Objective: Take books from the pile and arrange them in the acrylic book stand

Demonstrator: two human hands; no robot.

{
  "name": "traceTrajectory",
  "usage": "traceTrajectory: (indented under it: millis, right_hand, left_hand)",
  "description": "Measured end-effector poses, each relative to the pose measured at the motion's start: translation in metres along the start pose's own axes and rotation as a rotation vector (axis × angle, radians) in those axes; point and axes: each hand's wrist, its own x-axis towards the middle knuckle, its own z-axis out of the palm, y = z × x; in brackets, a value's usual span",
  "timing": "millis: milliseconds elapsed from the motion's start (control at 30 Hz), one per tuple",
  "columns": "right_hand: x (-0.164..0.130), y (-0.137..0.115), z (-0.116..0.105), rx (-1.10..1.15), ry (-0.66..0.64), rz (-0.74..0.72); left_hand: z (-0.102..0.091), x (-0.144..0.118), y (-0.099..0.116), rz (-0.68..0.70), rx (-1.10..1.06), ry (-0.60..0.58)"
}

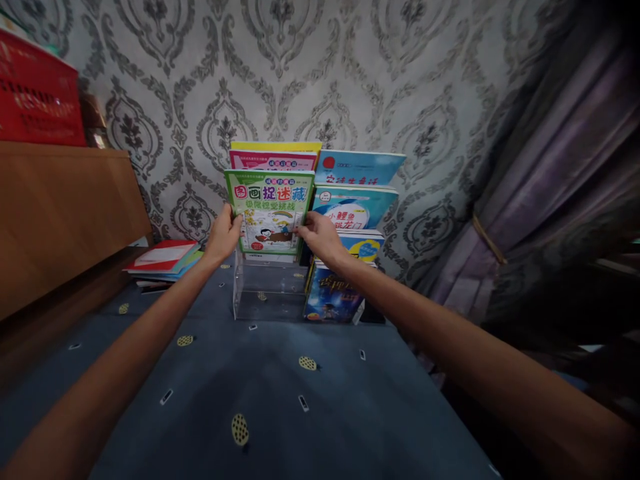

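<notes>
Head view showed the blue tablecloth (280, 407) bare at 6 o'clock, the clear tiered rack (267, 293) at 12 half filled, and your left hand (223, 235) and right hand (320, 237) gripping the green picture book (270, 210), seemingly not yet seated in its left front tier.

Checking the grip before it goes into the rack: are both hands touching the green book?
Touching. The head view shows the left hand clasping the green book at its left edge and the right hand at its right edge.
</notes>
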Motion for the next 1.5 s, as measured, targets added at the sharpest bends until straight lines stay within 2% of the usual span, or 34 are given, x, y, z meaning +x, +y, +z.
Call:
traceTrajectory:
  millis: [167,367,500,633,767,1000,1233,1500]
  right_hand:
    - [-0.01,0.0,0.002,-0.091,0.009,-0.046]
    - [-0.029,-0.003,0.006,-0.156,0.053,-0.09]
    - [-0.034,0.0,0.011,-0.113,0.078,-0.096]
    - [-0.037,0.0,0.012,-0.103,0.12,-0.1]
    - [-0.037,-0.002,0.01,-0.11,0.136,-0.106]
    - [-0.032,0.001,0.004,-0.107,0.154,-0.119]
    - [-0.015,-0.005,-0.009,0.023,0.117,-0.148]
    - [0.005,-0.027,-0.016,0.009,0.069,-0.108]
  left_hand:
    - [-0.002,-0.008,0.004,-0.025,0.335,0.003]
    - [0.003,-0.014,0.005,0.002,0.427,-0.022]
    - [0.006,-0.015,0.008,-0.017,0.396,-0.039]
    - [0.007,-0.012,0.013,-0.101,0.333,-0.057]
    - [0.01,-0.006,0.018,-0.173,0.376,-0.066]
    - [0.019,-0.004,0.02,-0.232,0.431,-0.015]
    - [0.018,-0.008,0.019,-0.209,0.435,-0.004]
    - [0.016,-0.012,0.017,-0.182,0.425,0.004]
